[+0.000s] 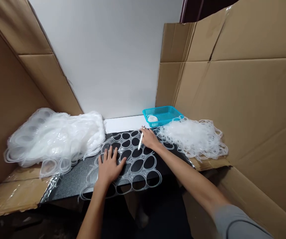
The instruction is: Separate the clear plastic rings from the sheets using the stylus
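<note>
A translucent plastic sheet of joined rings (144, 165) lies over the dark work surface, its near edge hanging past the table's front. My left hand (109, 166) rests flat on its left part, fingers spread. Toward the sheet's far right side, my right hand (149, 137) is closed around a slim white pen-shaped tool (140, 141). The tool slants, with a small dark point at its far end near my fingertips. Whether that point touches the plastic, I cannot tell.
A big heap of similar ring sheets (58, 136) sits on the left. On the right is a tangled pile of clear plastic loops (195, 136). Behind it stands a turquoise basket (166, 112) with a small white piece (152, 118) inside. Cardboard walls (252, 109) flank both sides.
</note>
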`<move>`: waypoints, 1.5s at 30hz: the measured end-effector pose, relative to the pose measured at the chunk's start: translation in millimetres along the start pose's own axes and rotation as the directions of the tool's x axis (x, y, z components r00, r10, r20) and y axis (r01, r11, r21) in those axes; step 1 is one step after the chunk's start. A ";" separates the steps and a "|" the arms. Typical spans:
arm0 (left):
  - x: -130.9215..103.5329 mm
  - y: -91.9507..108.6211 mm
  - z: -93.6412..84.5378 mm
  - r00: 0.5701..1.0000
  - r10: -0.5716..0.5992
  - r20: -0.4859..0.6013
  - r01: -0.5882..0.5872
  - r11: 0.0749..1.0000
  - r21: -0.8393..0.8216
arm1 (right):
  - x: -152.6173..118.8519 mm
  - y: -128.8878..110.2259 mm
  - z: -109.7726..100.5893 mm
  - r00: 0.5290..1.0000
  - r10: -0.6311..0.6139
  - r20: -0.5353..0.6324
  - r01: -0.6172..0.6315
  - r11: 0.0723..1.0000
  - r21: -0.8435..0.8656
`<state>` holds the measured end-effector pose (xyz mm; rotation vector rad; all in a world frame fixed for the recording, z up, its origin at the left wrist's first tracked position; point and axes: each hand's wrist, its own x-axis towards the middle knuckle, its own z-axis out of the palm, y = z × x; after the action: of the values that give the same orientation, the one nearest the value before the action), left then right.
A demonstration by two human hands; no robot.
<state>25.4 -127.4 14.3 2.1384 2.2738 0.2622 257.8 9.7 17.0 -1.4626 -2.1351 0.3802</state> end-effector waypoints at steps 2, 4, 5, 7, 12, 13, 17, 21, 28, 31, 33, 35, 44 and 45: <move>-13.6 3.2 2.2 0.997 0.026 -0.069 -0.028 0.999 -0.025 | -0.7 0.0 -4.1 0.996 -0.093 0.011 0.087 0.961 0.263; -23.6 8.7 5.6 0.987 0.100 -0.127 -0.106 0.994 -0.040 | 1.2 -3.2 -5.4 0.980 -0.171 0.099 0.100 0.861 0.499; -27.8 11.7 7.8 0.980 0.154 -0.129 -0.162 0.985 -0.053 | 3.4 -5.9 -4.3 0.965 -0.211 0.158 0.086 0.819 0.567; -35.6 16.1 12.4 0.964 0.242 -0.106 -0.251 0.964 -0.087 | 9.5 -12.3 1.3 0.920 -0.280 0.274 0.065 0.799 0.598; -52.4 13.6 14.2 0.958 0.270 -0.100 -0.282 0.950 -0.136 | 15.5 -23.8 21.2 0.843 -0.362 0.398 0.075 0.811 0.580; -54.0 12.4 12.0 0.958 0.269 -0.100 -0.282 0.947 -0.152 | 13.1 -24.6 23.2 0.853 -0.373 0.366 0.091 0.796 0.598; -48.8 15.3 2.9 0.964 0.217 -0.154 -0.249 0.939 -0.236 | -0.6 -25.6 22.3 0.910 -0.354 0.218 0.145 0.762 0.632; -35.3 28.9 6.8 0.955 0.186 -0.230 -0.250 0.923 -0.293 | -5.2 -26.3 20.2 0.916 -0.344 0.206 0.159 0.783 0.602; -34.5 33.9 15.1 0.969 0.186 -0.165 -0.224 0.940 -0.257 | -2.4 -25.9 24.1 0.911 -0.355 0.211 0.159 0.774 0.613; -36.1 32.5 12.9 0.970 0.197 -0.145 -0.229 0.939 -0.255 | -4.1 -27.5 23.1 0.903 -0.374 0.213 0.177 0.773 0.610; -34.8 33.4 12.7 0.972 0.196 -0.132 -0.224 0.943 -0.247 | -4.9 -28.2 21.0 0.889 -0.406 0.212 0.210 0.774 0.597; -31.6 35.6 13.1 0.976 0.183 -0.122 -0.208 0.948 -0.240 | -5.2 -27.9 19.0 0.849 -0.487 0.203 0.299 0.761 0.576; -19.7 33.2 6.8 0.981 0.174 -0.085 -0.193 0.914 -0.357 | -11.1 -31.9 26.8 0.693 -0.711 0.117 0.671 0.696 0.255; -20.1 32.0 6.5 0.980 0.176 -0.089 -0.196 0.910 -0.364 | -11.9 -33.7 27.0 0.699 -0.704 0.123 0.662 0.702 0.262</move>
<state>59.3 -144.9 9.8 2.1591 1.8509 0.7010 219.7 -12.4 8.5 -0.4338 -2.5401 0.4557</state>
